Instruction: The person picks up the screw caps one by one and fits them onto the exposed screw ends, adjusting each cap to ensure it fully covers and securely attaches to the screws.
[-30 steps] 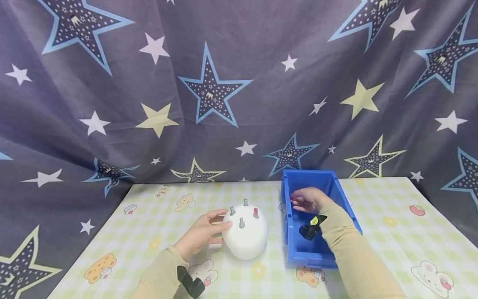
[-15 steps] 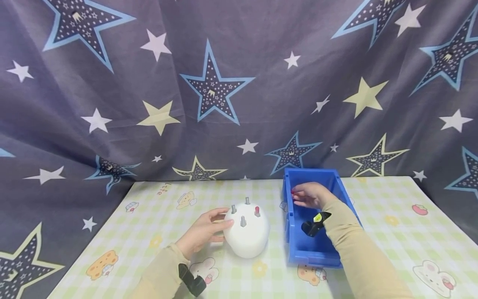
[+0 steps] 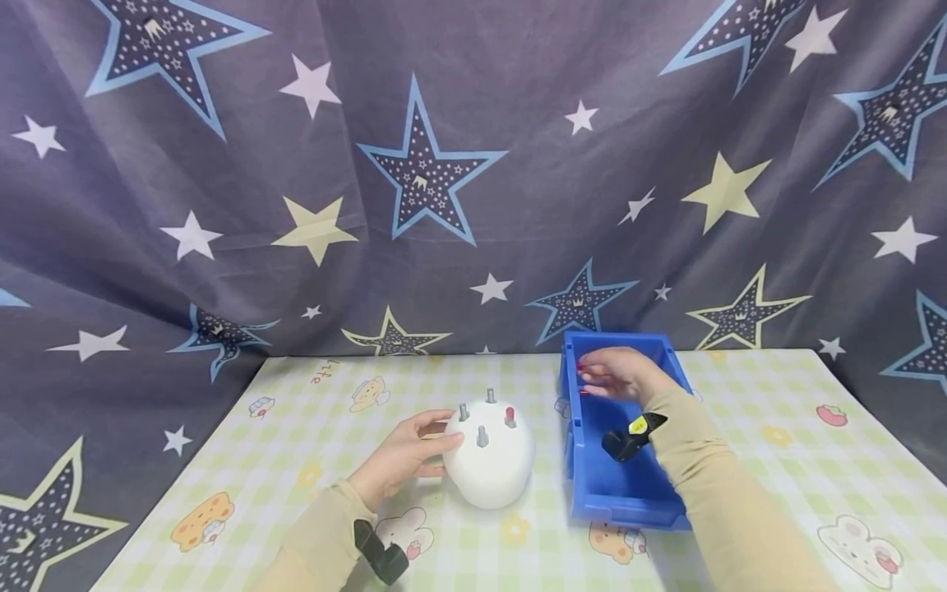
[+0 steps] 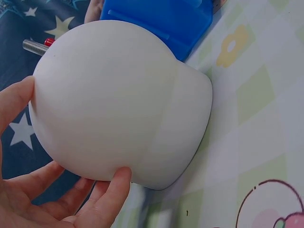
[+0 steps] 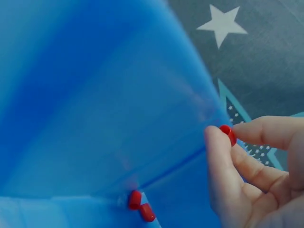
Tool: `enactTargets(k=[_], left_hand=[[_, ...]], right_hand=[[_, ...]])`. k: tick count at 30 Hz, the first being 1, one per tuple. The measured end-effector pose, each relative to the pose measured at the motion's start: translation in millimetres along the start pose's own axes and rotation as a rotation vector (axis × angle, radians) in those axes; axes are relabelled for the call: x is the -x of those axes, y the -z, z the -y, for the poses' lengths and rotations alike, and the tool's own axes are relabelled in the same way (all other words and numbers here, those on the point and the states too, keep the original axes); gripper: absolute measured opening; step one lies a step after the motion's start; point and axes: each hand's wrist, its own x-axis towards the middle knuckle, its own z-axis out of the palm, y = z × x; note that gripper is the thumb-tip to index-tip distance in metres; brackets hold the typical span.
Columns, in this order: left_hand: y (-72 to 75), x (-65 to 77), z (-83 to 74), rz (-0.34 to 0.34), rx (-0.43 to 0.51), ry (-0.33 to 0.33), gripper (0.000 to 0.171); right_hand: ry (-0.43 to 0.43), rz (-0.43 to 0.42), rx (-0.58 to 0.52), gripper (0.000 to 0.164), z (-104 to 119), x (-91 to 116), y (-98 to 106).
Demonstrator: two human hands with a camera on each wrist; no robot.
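Picking seems the present step: at centre right, the right hand pinches a red cap, the left hand rests spread against the white body, and next lifting likely needs care.

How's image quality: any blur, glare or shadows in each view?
Head view: bright, the white dome nearly washed out; left wrist: dimmer, soft shadow beside the dome on the tablecloth; right wrist: the blue bin looks blurry, faintly reflective, the pinched red cap crisper.
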Motion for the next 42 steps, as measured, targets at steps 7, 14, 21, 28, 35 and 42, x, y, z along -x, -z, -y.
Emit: enactTargets(k=[7, 14, 21, 28, 35, 42], left_hand=[[-0.3, 0.1, 0.0, -0.004, 0.003, -0.001, 0.062], [0.2, 0.3, 0.2, 0.002, 0.002, -0.002, 0.063], [0.7, -0.4, 1.1, 0.001, 0.001, -0.003, 0.064], [0.7, -1.6, 2.7, -0.005, -0.001, -0.002, 0.063], [-0.6, -1.3, 6.2, -0.001, 0.006, -0.004, 0.065], [-0.4, -0.9, 4.3, -0.002, 0.013, -0.013, 0.066]], right_hand=[[0.044, 0.058, 0.021, 0.012, 2, 0, 5], [0.043, 0.052, 0.044, 0.012, 8, 7, 2], [0.071, 0.071, 0.047, 0.022, 17, 15, -9], [0.117, 0.092, 0.122, 0.043, 19, 17, -24], [0.138, 0.12, 0.124, 0.029, 17, 17, -42], [0.176, 0.148, 0.158, 0.026, 19, 19, -58]])
